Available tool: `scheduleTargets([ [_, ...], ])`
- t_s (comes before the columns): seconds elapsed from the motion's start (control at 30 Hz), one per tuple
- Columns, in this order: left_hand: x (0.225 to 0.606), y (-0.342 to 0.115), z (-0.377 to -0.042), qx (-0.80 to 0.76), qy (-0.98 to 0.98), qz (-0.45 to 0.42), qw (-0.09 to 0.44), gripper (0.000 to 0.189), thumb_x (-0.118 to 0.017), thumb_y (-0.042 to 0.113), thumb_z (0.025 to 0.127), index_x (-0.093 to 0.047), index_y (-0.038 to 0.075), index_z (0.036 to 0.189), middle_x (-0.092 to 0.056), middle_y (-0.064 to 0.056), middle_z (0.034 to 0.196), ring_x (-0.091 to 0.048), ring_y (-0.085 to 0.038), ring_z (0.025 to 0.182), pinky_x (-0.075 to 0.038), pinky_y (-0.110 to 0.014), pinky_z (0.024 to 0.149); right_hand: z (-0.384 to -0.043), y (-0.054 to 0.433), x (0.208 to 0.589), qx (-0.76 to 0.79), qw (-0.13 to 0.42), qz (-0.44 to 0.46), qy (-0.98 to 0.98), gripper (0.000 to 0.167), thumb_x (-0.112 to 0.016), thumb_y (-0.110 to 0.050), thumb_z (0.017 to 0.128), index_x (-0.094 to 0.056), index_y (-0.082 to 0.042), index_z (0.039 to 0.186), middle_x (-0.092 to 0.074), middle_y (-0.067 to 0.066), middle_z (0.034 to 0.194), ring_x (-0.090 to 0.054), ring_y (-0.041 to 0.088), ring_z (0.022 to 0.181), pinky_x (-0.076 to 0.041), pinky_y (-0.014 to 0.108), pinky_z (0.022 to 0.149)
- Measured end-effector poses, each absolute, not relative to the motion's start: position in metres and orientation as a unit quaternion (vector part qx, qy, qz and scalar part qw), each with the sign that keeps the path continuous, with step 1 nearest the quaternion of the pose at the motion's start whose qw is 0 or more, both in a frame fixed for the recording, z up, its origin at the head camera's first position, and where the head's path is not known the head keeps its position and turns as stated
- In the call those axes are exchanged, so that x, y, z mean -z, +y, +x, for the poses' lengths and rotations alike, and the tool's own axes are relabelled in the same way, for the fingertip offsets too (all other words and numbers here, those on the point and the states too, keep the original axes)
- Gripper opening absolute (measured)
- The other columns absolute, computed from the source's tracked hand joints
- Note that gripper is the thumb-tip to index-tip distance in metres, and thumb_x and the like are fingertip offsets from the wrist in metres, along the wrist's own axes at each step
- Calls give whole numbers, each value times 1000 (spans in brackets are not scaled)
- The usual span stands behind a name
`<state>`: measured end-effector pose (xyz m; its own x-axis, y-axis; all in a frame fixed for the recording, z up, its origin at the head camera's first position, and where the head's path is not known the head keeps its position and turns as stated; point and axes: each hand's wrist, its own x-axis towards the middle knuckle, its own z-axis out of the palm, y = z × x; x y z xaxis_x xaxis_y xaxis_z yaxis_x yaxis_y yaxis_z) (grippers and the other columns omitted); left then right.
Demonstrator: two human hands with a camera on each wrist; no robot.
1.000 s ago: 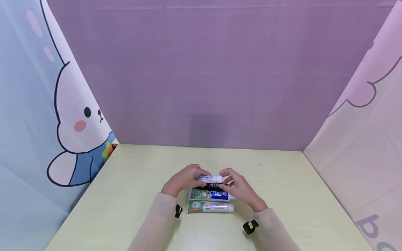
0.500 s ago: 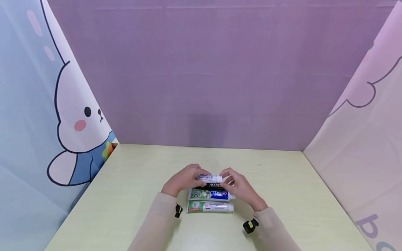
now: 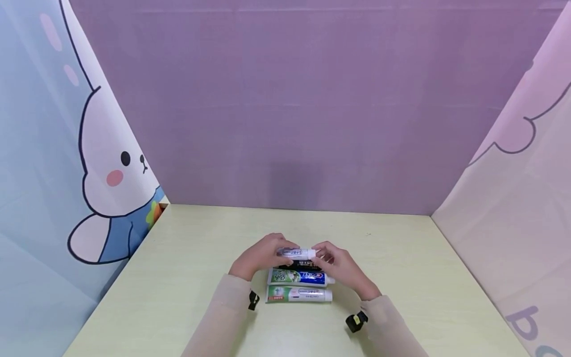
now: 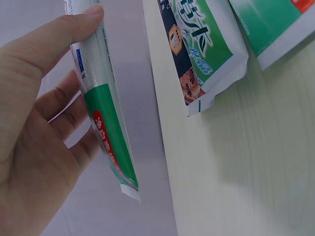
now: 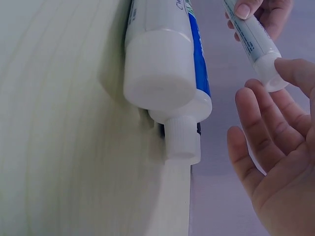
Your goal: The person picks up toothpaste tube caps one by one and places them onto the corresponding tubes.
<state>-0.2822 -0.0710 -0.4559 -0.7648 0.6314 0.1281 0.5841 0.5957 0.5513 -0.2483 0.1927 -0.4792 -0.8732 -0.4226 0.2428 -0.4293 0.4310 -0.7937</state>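
Note:
My left hand [image 3: 263,254] grips a white and green toothpaste tube [image 4: 113,130] between thumb and fingers, raised off the table. At that tube's other end, my right hand [image 5: 290,167] pinches the white cap [image 5: 269,71] with the thumb and a fingertip; its other fingers are bent loosely below. Under the held tube in the head view lies a black toothpaste tube [image 3: 301,265], partly hidden by the hands. Nearer to me are a blue and green toothpaste tube [image 3: 296,277] and a green and white one [image 3: 308,294], side by side with their caps to the right.
The tubes lie on a pale wooden table [image 3: 200,233]. A purple backdrop [image 3: 285,99] stands at its far edge. Printed cloths hang on both sides, the left one with a cartoon rabbit [image 3: 116,163]. Black camera mounts [image 3: 357,321] sit at both wrists.
The right fingers and thumb have shifted slightly and closed onto the cap of the held tube. The left hand and the tubes on the table stay in place.

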Motion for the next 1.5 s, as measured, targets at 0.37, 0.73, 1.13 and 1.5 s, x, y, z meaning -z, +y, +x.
scheduleTargets([
  [0.37, 456, -70, -281, -288, 894, 340, 41, 37, -75, 24, 92, -70, 19, 129, -64, 6, 106, -54, -10, 92, -50, -28, 83, -250, 194, 481, -481, -15, 222, -848, 25, -58, -34, 103, -65, -13, 114, -69, 7, 95, -66, 26, 85, -53, 30, 70],
  [0.73, 455, -69, -280, -292, 892, 344, 36, 37, -75, 22, 91, -71, 19, 128, -64, 6, 105, -54, -10, 91, -50, -29, 83, -251, 189, 479, -461, -18, 189, -867, 44, -47, -46, 105, -66, -9, 90, -67, 5, 86, -62, 25, 82, -50, 31, 70],
  [1.13, 453, -67, -279, -278, 900, 334, 39, 38, -75, 24, 92, -70, 21, 129, -63, 7, 107, -53, -10, 93, -50, -28, 85, -251, 184, 479, -453, -24, 177, -874, 55, -39, -46, 107, -65, -3, 85, -68, 11, 81, -64, 25, 79, -53, 38, 75],
  [1.5, 450, -70, -280, -281, 898, 337, 37, 39, -78, 23, 90, -71, 21, 128, -64, 6, 107, -54, -10, 93, -50, -29, 84, -248, 186, 477, -459, -16, 174, -871, 35, -52, -43, 104, -62, -14, 120, -69, 5, 99, -64, 22, 85, -52, 37, 77],
])
